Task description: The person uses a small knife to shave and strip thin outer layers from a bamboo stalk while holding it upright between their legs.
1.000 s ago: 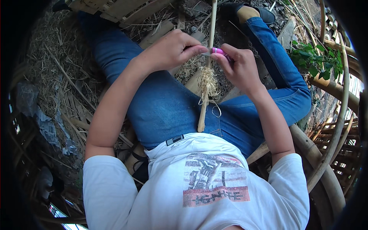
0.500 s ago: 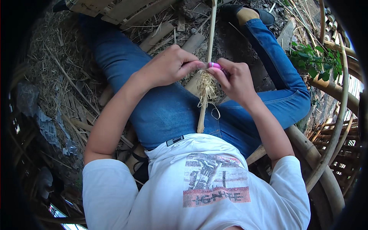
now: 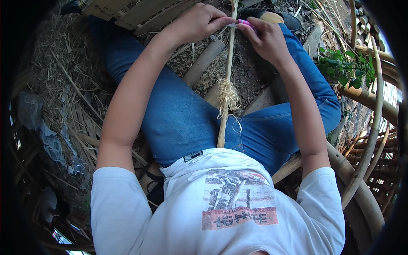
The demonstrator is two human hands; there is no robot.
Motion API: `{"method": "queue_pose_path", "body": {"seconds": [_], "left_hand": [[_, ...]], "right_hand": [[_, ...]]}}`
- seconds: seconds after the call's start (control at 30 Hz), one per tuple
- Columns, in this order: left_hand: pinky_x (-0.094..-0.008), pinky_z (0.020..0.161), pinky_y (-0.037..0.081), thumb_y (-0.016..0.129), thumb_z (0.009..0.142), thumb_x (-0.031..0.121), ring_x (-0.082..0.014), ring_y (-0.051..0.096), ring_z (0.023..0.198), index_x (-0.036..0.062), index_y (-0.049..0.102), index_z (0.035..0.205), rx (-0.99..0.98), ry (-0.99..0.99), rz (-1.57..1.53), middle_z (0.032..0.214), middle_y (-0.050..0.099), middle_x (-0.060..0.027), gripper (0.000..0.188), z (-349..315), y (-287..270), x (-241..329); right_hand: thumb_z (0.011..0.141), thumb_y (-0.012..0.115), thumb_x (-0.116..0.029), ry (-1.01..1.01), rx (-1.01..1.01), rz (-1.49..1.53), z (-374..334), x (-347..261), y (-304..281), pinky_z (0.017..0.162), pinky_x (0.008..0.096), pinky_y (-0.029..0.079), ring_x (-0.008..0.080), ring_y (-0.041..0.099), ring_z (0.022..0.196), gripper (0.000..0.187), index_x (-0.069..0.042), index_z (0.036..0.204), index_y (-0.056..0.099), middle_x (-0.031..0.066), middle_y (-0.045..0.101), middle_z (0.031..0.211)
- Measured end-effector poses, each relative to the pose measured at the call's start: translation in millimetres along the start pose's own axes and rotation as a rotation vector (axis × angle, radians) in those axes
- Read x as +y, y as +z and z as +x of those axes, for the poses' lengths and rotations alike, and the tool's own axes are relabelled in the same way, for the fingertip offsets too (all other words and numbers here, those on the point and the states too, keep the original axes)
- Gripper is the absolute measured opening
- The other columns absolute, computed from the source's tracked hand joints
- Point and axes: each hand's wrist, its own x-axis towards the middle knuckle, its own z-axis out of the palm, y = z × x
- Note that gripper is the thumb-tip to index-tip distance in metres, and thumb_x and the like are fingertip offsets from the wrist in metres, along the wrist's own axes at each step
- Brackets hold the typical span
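Note:
A thin bamboo stick [image 3: 224,119] runs from my lap away between my knees. A tuft of curled shavings [image 3: 228,98] clings to its middle. My left hand [image 3: 199,22] pinches the stick near its far end, fingers closed around it. My right hand [image 3: 266,39] sits just to the right of the stick at the same height. It grips a small tool with a pink handle [image 3: 246,21], whose blade end touches the stick beside my left fingers. The blade itself is mostly hidden.
I sit in blue jeans [image 3: 187,123] on straw-littered ground [image 3: 72,93]. A cut bamboo tube [image 3: 203,63] lies between my legs. Wooden slats [image 3: 136,12] lie far left, and curved bamboo poles [image 3: 370,127] and a leafy plant [image 3: 340,70] stand on the right.
Both hands have slid away from me along the stick, from just above the tuft of shavings to the stick's far end. The shavings stay at mid-stick.

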Motion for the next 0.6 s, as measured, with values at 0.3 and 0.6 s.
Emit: {"method": "queue_pose_path", "body": {"seconds": [0.3, 0.6], "left_hand": [[-0.0306, 0.051, 0.040, 0.062, 0.096, 0.026, -0.0104, 0.049, 0.050, 0.0007, 0.073, 0.100, -0.044, 0.053, -0.080, 0.058, 0.059, -0.0090, 0.027, -37, 20, 15], [-0.0305, 0.051, 0.040, 0.063, 0.096, 0.028, -0.0106, 0.050, 0.052, 0.0025, 0.074, 0.099, 0.127, 0.090, 0.052, 0.057, 0.057, -0.0061, 0.028, 1, 5, -6]], "right_hand": [[0.089, 0.070, -0.033, 0.049, -0.059, 0.059, -42, -29, -6, 0.050, 0.0394, 0.042, 0.0328, 0.056, 0.052, 0.028, -0.006, 0.084, 0.068, 0.0147, 0.054, 0.057], [0.090, 0.068, -0.038, -0.064, 0.072, -0.080, 6, -2, -4, 0.050, 0.0401, 0.044, 0.0310, 0.059, 0.052, 0.030, -0.008, 0.088, 0.071, 0.0126, 0.057, 0.057]]}}
